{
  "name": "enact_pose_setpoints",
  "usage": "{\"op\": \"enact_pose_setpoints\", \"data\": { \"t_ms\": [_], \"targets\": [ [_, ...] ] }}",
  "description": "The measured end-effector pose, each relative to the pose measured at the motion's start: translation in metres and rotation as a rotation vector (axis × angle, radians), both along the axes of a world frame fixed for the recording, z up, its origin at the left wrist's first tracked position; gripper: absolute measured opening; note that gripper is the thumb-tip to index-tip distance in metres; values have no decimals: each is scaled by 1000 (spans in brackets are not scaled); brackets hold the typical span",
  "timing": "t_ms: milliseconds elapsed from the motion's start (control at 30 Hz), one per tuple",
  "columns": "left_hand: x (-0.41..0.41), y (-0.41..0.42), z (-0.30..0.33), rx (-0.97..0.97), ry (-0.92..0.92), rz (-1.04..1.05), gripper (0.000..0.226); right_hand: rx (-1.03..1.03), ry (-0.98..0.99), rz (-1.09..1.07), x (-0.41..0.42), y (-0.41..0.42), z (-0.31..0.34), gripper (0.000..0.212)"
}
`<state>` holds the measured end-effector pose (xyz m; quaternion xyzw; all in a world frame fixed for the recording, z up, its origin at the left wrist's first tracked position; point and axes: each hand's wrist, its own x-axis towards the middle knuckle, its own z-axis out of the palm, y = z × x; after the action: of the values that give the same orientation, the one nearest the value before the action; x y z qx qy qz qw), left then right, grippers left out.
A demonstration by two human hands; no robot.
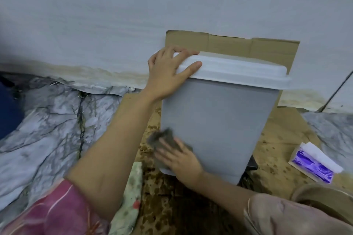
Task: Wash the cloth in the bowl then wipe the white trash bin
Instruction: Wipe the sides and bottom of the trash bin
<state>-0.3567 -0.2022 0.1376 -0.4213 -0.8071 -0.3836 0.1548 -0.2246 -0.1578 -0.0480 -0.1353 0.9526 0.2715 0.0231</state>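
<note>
Cloth [162,138] seemingly flat under right hand [178,156].

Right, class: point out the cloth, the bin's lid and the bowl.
cloth [161,136], head view, grey bunched part above the fingers.
lid [238,70], head view, its flat top.
bowl [322,192], head view, its near rim at lower right.
</note>
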Motion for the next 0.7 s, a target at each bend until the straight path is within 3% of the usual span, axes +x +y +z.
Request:
{"op": "enact_pose_setpoints", "data": {
  "t_ms": [33, 100, 167, 267, 400, 467, 567, 700],
  "targets": [
    [-2, -2, -1, 4, 7, -11, 38, 39, -200, 10, 15, 1, -13, 61],
    [-6, -7, -3, 11, 14, -18, 33, 30, -322, -18, 41, 15, -36, 60],
    [-7, -8, -4, 16, 20, -20, 32, -14, -138, -56, 61, 39, -51, 62],
    [-6, -4, -6, 25, 16, -25, 34, -237, 370, -221, 70, 66, -25, 82],
    [-2, 1, -6, 48, 23, -8, 35, -374, 750, -385, 23, 64, 50, 63],
    [0, 3, -7, 59, 21, 3, 36, -370, 743, -433, 3, 54, 58, 60],
    [3, 4, -7, 77, 12, 23, 36, -295, 583, -336, 1, 37, 18, 71],
    [2, 2, -8, 74, 3, 15, 35, -146, 204, -118, 53, 36, -63, 121]
  ]
}}
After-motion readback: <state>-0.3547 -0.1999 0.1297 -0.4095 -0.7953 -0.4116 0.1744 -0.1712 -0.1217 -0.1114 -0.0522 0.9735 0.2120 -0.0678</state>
